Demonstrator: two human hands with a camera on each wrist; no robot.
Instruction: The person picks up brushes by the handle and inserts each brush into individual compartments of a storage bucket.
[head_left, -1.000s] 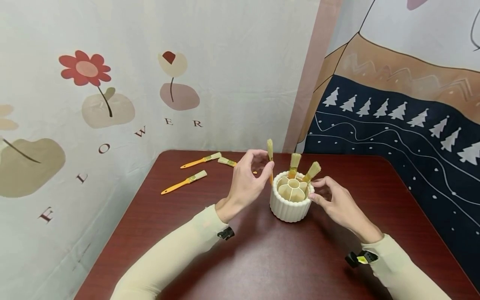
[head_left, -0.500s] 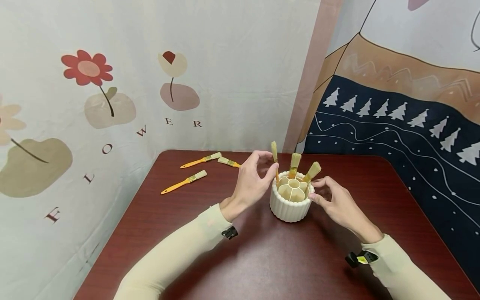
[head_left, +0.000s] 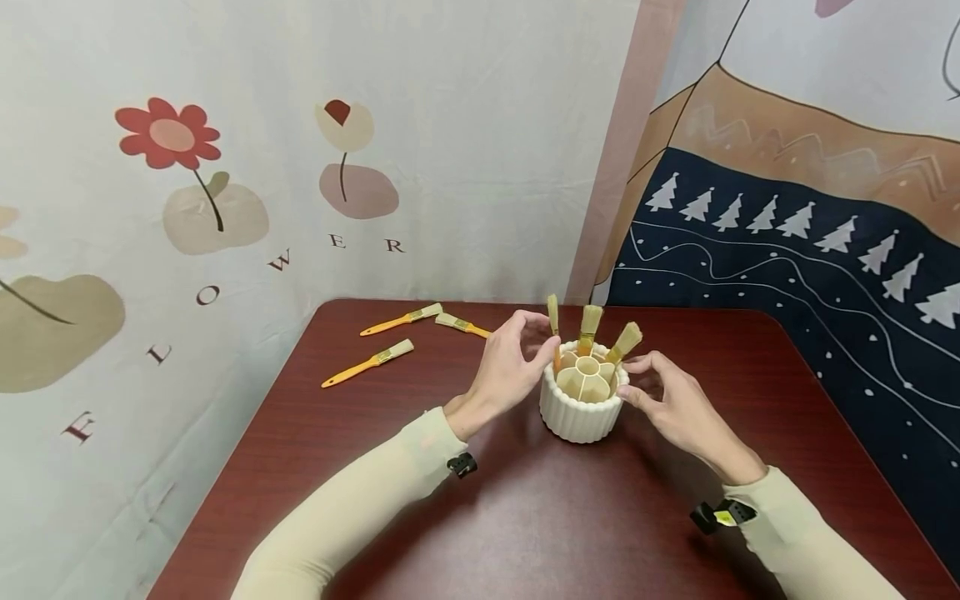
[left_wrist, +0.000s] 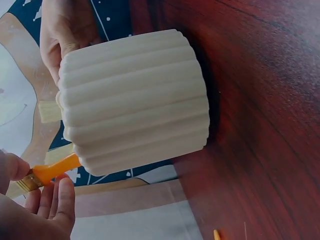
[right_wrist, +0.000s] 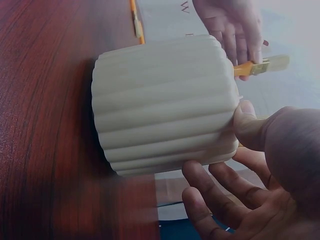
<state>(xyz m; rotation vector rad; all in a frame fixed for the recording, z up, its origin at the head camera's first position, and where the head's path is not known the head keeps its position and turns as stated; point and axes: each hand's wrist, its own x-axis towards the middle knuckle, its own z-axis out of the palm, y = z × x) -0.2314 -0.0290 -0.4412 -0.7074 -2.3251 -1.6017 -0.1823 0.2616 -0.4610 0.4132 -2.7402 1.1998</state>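
Note:
A ribbed cream brush holder [head_left: 581,417], divided into compartments, stands upright on the table. My left hand [head_left: 508,362] pinches a flat paintbrush [left_wrist: 56,169] near its metal ferrule, bristles up. The orange handle goes down inside the holder's left rim, its lower end hidden by the wall. Two more brushes lean in the holder: a back brush [head_left: 590,327] and a right-hand brush [head_left: 626,340]. On the holder's right side my right hand [head_left: 675,408] grips the rim, thumb [right_wrist: 250,127] in front and fingers round the far side.
To the left on the red-brown table [head_left: 480,517] lie three loose brushes: a front brush [head_left: 369,365], a back brush [head_left: 402,320] and another brush [head_left: 459,324] partly behind my left hand. Printed curtains [head_left: 480,150] hang close behind the table.
My left hand has moved slightly right and lowered the brush from beside the holder into its left side. My right hand has stayed on the rim.

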